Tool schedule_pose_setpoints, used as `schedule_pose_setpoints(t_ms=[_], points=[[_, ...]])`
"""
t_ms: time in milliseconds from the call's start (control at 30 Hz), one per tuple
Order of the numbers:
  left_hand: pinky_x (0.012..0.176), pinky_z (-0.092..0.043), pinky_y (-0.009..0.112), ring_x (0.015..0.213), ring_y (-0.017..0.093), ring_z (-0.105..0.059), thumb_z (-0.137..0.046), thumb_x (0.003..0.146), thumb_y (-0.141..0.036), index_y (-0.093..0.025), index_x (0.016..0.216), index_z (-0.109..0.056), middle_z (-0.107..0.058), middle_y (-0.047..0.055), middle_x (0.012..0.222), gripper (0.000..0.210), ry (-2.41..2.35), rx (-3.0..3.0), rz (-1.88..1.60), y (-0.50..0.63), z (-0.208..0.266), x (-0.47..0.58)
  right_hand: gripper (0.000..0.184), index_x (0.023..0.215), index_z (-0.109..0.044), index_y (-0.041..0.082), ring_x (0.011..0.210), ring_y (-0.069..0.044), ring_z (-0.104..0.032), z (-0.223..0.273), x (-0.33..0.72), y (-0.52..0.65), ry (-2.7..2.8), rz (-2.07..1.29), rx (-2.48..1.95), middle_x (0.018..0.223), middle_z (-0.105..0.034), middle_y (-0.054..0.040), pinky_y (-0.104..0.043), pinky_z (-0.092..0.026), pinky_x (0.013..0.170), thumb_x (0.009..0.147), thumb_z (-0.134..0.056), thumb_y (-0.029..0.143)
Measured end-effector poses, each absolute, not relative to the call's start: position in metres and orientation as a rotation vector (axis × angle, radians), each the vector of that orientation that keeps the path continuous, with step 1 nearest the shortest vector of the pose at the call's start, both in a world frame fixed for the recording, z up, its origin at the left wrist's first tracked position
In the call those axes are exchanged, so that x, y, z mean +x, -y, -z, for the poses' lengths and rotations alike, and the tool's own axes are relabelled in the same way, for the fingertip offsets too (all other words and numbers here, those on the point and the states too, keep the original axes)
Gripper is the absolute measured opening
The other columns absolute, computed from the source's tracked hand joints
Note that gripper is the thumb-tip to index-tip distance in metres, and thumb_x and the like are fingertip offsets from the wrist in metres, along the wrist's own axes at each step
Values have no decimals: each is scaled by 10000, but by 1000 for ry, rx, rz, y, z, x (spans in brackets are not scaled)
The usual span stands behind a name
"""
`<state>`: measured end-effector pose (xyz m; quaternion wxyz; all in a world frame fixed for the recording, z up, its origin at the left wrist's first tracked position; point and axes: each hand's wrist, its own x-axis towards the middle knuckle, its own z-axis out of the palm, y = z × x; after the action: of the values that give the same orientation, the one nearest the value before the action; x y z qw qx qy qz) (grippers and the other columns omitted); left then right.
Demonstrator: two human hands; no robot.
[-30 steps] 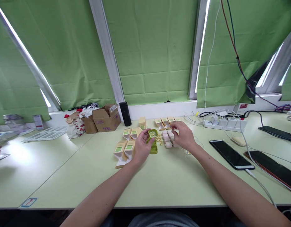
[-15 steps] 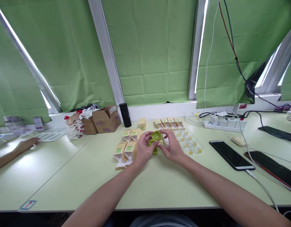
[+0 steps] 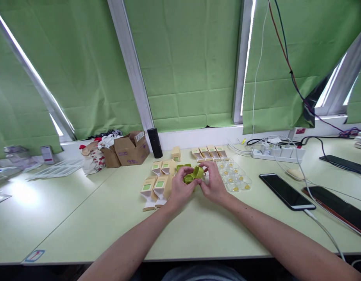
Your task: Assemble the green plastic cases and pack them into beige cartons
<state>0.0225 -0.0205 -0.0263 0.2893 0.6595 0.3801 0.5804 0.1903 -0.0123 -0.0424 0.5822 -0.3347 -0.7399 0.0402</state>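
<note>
From my feed, the right hand (image 3: 212, 182) has come in from over the pale rolls, and its fingers now meet the left hand (image 3: 183, 186) at the small green case (image 3: 198, 172). That case, whose hollow faced me, has tipped so its side shows. Clear cups (image 3: 233, 175) the right hand mostly hid have come into view. A co-worker's hand has left the white tray (image 3: 59, 168).
</note>
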Motion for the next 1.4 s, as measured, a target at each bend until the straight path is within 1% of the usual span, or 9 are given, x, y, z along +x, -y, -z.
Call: schedule_pose_setpoints(t_ms=[167, 367, 600, 800, 1100, 1400], points=[[906, -584, 362, 991, 228, -728, -897, 808, -435, -224, 1075, -674, -748, 73, 1029, 406, -1025, 1788, -1575, 23, 19, 21, 365, 1299, -536, 265, 1190, -329, -567, 37, 193, 15, 1757, -84, -834, 1256, -628, -129, -510, -546, 960, 947, -628, 299], [864, -583, 344, 925, 213, -714, -881, 822, -480, -223, 1038, -659, -734, 54, 973, 403, -1034, 1796, -1584, 25, 15, 21, 398, 1320, -539, 269, 1212, -330, -552, 36, 195, 15, 1768, -118, -866, 1277, -594, -130, -507, -556, 965, 934, -637, 275], [817, -569, 321, 892, 200, -705, -813, 889, -461, -221, 1042, -643, -723, 56, 981, 332, -1026, 1823, -1563, 27, 14, 20, 427, 1285, -528, 265, 1252, -332, -535, 34, 195, 16, 1752, -164, -871, 1315, -552, -138, -505, -567, 969, 883, -673, 248], [812, -565, 318, 886, 199, -708, -783, 909, -450, -219, 1041, -634, -720, 54, 987, 304, -1025, 1828, -1562, 23, 18, 18, 401, 1247, -525, 269, 1232, -332, -547, 33, 195, 16, 1737, -193, -849, 1289, -583, -130, -511, -560, 973, 878, -683, 272], [818, -570, 324, 881, 197, -702, -753, 939, -438, -220, 1039, -636, -716, 54, 987, 267, -1005, 1841, -1570, 20, 20, 18, 380, 1244, -533, 270, 1223, -322, -563, 33, 194, 16, 1720, -265, -825, 1283, -606, -126, -499, -568, 966, 897, -687, 291], [815, -577, 326, 908, 206, -703, -728, 936, -347, -221, 1050, -642, -716, 58, 994, 191, -1020, 1864, -1574, 20, 22, 17, 369, 1238, -539, 270, 1209, -306, -591, 34, 193, 15, 1713, -290, -799, 1281, -618, -119, -481, -573, 970, 900, -689, 288]])
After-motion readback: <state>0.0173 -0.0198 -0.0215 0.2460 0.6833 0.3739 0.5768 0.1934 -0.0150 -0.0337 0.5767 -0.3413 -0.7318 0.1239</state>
